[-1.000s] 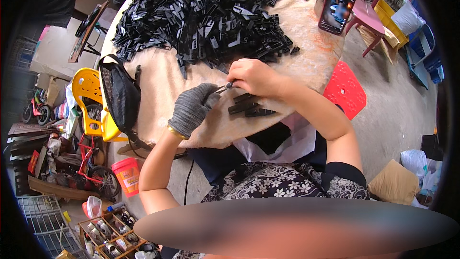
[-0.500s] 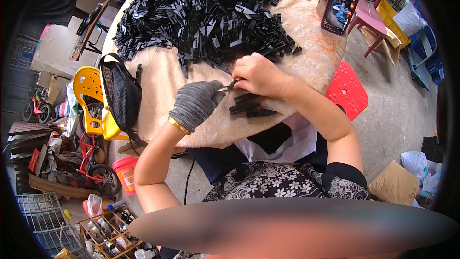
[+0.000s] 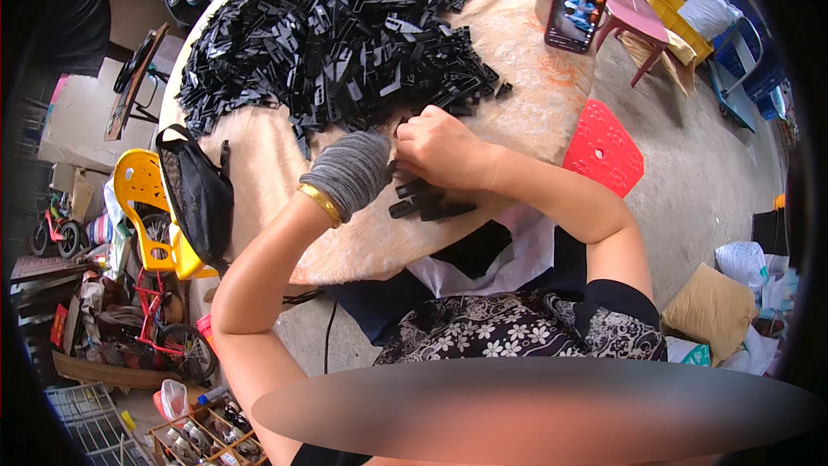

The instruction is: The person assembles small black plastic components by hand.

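From the head camera, the gloved left hand (image 3: 352,174) comes right up beside the bare right hand (image 3: 444,151)! Right fingers curl inward, left fingertips hide; what either grasps, I can't tell. Just below the fingers lie several black pieces (image 3: 427,204); beyond them, a big black heap (image 3: 319,47). Farther right, a lit phone (image 3: 579,4); left, a black bag (image 3: 197,203).

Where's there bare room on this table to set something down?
Bare cloth shows between the black bag and the gloved left hand, and right of the pile of black pieces, below the phone. It's crowded across the pile and at the small black stack by the right hand.
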Demonstrator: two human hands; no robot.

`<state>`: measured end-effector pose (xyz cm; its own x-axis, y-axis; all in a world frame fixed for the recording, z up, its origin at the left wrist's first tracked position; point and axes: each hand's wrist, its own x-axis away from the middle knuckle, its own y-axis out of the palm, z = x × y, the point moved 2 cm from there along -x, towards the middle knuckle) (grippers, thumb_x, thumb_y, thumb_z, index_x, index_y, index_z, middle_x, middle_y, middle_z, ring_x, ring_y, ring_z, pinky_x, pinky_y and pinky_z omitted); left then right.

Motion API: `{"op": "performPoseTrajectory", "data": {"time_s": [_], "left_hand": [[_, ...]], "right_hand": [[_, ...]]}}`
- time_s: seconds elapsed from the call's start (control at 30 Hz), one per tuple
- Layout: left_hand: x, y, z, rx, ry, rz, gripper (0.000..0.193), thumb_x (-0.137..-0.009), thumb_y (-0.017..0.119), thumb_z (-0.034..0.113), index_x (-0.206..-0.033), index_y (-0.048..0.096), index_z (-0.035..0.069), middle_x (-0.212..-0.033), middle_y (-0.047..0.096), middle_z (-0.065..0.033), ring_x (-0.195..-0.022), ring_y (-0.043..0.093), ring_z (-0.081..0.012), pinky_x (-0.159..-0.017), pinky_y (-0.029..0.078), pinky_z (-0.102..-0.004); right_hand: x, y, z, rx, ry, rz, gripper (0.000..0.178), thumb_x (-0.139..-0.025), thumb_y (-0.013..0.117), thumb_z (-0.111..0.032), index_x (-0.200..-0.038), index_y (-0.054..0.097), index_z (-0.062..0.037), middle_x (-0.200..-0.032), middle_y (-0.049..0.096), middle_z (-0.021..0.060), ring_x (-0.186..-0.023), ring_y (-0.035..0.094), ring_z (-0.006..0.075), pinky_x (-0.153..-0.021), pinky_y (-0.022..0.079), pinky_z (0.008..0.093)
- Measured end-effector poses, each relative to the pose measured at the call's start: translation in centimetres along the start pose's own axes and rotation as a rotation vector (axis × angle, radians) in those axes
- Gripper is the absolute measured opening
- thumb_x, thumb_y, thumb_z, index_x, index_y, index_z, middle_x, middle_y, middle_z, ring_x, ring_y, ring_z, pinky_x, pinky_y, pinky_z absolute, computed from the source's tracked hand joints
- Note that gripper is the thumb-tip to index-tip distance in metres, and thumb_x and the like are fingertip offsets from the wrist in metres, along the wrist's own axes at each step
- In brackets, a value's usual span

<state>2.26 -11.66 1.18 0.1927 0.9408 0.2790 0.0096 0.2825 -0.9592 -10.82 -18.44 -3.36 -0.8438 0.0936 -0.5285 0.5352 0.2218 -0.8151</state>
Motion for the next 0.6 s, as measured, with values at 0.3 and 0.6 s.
{"op": "performPoseTrajectory", "data": {"time_s": [0.3, 0.6], "left_hand": [[0.2, 1.0, -1.5, 0.101, 0.005, 0.105, 0.035, -0.072, 0.072, 0.034, -0.084, 0.062, 0.003, -0.071, 0.062, -0.0174, -0.07, 0.061, -0.0352, -0.064, 0.048, -0.0415], [-0.3, 1.6, 0.1, -0.076, -0.061, 0.134, 0.041, -0.077, 0.066, 0.041, -0.083, 0.062, 0.001, -0.076, 0.063, -0.0191, -0.073, 0.062, -0.0333, -0.069, 0.049, -0.0415]], "right_hand": [[-0.5, 0.6, 0.1, -0.109, -0.061, 0.147, 0.012, -0.075, 0.063, -0.02, -0.071, 0.059, -0.0101, -0.074, 0.055, 0.0038, -0.075, 0.056, 0.0212, -0.073, 0.039, 0.034], [0.1, -0.3, 0.7, -0.028, -0.042, 0.004, 0.007, -0.075, 0.065, -0.015, -0.08, 0.061, -0.0122, -0.077, 0.057, 0.0024, -0.076, 0.056, 0.0211, -0.074, 0.038, 0.0351]]}}
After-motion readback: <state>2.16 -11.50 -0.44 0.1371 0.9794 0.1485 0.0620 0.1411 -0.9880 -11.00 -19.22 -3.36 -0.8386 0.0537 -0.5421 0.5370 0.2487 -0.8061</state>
